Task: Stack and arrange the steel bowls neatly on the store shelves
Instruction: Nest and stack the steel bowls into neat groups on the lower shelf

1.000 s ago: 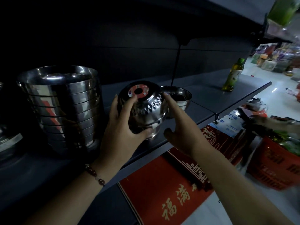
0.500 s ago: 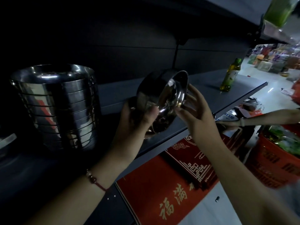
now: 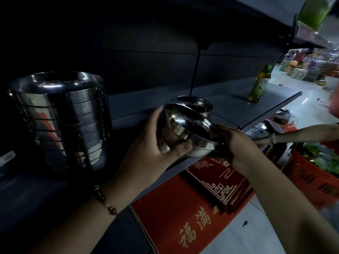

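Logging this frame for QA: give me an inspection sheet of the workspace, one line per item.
Surface: dark shelf, dimly lit.
Job's things: tall stack of steel bowls at left; small bowl standing on the shelf; held bowl tilted, mouth up.
Clutter: green bottle near the shelf's right end.
Grippers: left hand and right hand both grip the held bowl.
Cables: nothing seen.
Surroundings: red boxes below; red basket; another person's arm at right.
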`<action>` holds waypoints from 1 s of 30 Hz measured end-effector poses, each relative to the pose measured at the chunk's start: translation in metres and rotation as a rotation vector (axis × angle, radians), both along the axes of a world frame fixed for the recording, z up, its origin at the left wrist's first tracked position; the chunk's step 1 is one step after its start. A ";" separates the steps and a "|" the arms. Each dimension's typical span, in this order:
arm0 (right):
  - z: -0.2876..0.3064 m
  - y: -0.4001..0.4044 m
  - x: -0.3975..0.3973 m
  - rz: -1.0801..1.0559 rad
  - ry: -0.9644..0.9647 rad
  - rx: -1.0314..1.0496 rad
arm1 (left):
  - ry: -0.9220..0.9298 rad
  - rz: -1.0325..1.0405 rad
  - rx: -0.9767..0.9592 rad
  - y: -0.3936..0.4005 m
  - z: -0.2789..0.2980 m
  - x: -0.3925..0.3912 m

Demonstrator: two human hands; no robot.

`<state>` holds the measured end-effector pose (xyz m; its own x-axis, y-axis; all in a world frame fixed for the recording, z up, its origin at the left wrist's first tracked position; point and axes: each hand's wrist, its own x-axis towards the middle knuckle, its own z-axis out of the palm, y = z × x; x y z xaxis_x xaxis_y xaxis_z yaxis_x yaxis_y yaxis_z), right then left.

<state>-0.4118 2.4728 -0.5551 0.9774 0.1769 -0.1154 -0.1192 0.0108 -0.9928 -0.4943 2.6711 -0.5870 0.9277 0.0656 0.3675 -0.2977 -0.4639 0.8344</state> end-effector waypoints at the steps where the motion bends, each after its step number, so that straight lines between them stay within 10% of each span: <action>1: 0.000 -0.002 0.000 0.017 0.016 -0.026 | -0.062 -0.032 0.052 0.000 -0.001 -0.001; 7: 0.018 -0.010 -0.004 0.041 -0.078 -0.099 | -0.058 -0.088 -0.199 -0.006 0.003 0.010; 13: 0.031 -0.003 -0.012 0.154 -0.562 -0.480 | -0.071 -0.033 -0.359 0.006 0.023 0.043; 30: 0.008 -0.009 0.120 0.034 -0.751 -0.409 | -0.194 0.146 0.024 -0.004 0.041 0.160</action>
